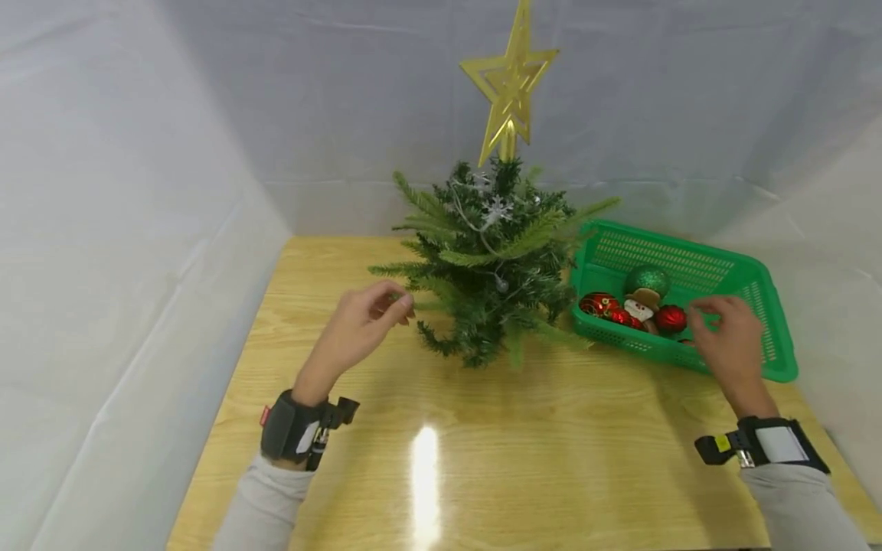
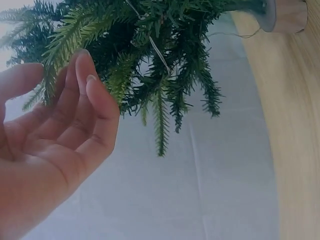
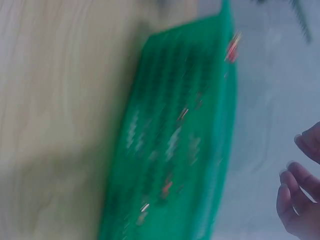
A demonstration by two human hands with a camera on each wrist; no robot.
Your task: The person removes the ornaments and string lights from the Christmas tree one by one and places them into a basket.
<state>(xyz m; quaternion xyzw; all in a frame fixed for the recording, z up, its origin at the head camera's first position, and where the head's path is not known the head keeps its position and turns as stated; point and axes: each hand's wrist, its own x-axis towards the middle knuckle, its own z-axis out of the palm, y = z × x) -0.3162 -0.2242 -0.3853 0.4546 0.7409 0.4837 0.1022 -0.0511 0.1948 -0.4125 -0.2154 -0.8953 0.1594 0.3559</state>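
Tree: one, upright on the table (image 1: 344, 474), a little right of its middle and toward the far side; we list a gold star (image 1: 511, 84) at its top and a pale snowflake (image 1: 496, 210) high among the branches.
Basket: one, green (image 1: 775, 321), right of the tree (image 1: 482, 306); its long axis runs left to right, the right end slightly nearer us.
Basket contents: a green ball (image 1: 648, 282) at the far side, a figure in a brown hat (image 1: 641, 302) nearer, a patterned red ball (image 1: 598, 304) at left, and a plain red ball (image 1: 671, 319) right of the figure.
Right hand: over the basket's right part (image 1: 733, 340), fingers bent, thumb apart from them; we see nothing held.
Key relation: the plain red ball lies just left of the right fingertips; contact we cannot tell, as the right wrist view is blurred. The right hand is much the nearer to it.
Left hand: at the tree's left side (image 1: 358, 325), fingers loosely curved, thumb apart; a branch tip (image 2: 65, 40) passes between them, apparently unpinched.
Wrists: a dark strap (image 1: 282, 425) on the left, another (image 1: 785, 444) on the right.
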